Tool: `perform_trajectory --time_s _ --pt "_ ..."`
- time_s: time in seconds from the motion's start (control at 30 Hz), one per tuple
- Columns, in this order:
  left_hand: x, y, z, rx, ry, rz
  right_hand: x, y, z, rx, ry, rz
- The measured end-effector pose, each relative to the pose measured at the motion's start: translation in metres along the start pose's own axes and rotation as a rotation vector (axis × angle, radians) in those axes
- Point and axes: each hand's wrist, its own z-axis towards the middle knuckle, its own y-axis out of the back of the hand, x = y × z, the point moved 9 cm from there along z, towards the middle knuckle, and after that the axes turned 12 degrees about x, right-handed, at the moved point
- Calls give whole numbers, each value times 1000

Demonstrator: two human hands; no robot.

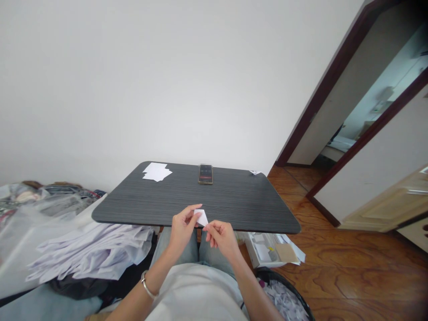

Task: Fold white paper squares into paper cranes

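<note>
A small white piece of folded paper point(202, 217) is held up at the near edge of the dark table point(230, 203). My left hand point(182, 225) pinches its left side between thumb and fingers. With thumb and forefinger, my right hand point(220, 235) grips the paper's lower right corner. Toward the back left of the tabletop lie several white paper sheets point(156, 171), loosely overlapped. A phone point(205, 174) rests flat near the middle of the back edge. At the back right corner sits a small folded white paper piece point(255, 172).
Below the table on the right are a white box point(264, 253) of papers and a black-rimmed bin point(284, 294) full of paper scraps. White cloth point(93, 249) and plastic bags point(50, 211) are heaped at left. A white wall point(167, 80) stands behind the table.
</note>
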Motion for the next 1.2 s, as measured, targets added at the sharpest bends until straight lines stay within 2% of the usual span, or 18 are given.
perform_trajectory --time_s 0.3,0.43,0.67,0.8,1.0,1.2 --pt "-1 -12 4 115 29 -237 5 -3 -1 25 15 -18" --pt "0 -15 5 118 27 -282 8 -5 -2 30 24 -37" --pt "1 -19 5 143 10 -223 4 -5 -1 31 12 -15" --pt "-7 -15 2 148 -47 -119 2 -2 -1 16 7 28" --pt "-26 -21 -3 315 -217 142 4 9 -4 -57 62 138" --pt "-22 -12 0 227 -204 176 15 9 -6 -74 116 138"
